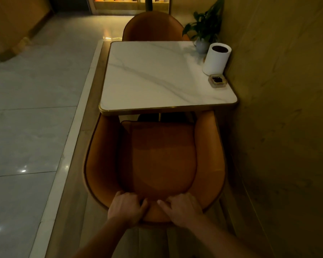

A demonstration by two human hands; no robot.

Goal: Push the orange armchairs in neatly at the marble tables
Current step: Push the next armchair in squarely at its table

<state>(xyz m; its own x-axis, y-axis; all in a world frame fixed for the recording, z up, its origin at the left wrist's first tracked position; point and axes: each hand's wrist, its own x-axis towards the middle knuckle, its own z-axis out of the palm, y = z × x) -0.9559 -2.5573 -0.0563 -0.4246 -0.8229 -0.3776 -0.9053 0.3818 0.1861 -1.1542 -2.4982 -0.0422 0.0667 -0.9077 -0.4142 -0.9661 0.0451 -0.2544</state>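
Note:
A near orange armchair (pixel 155 155) stands in front of me, its seat front tucked just under the edge of the white marble table (pixel 157 77). My left hand (pixel 126 207) and my right hand (pixel 181 207) both grip the top of its backrest, fingers curled over the rim, side by side. A second orange armchair (pixel 153 27) stands at the table's far side, its back towards the room beyond, pushed close to the tabletop.
A white cylindrical holder (pixel 216 58), a small square ashtray (pixel 217 81) and a potted plant (pixel 203 30) sit on the table's right side by the wall (pixel 278 108). A raised step edge (pixel 78 118) runs along the left, with glossy tiled floor (pixel 30 90) beyond.

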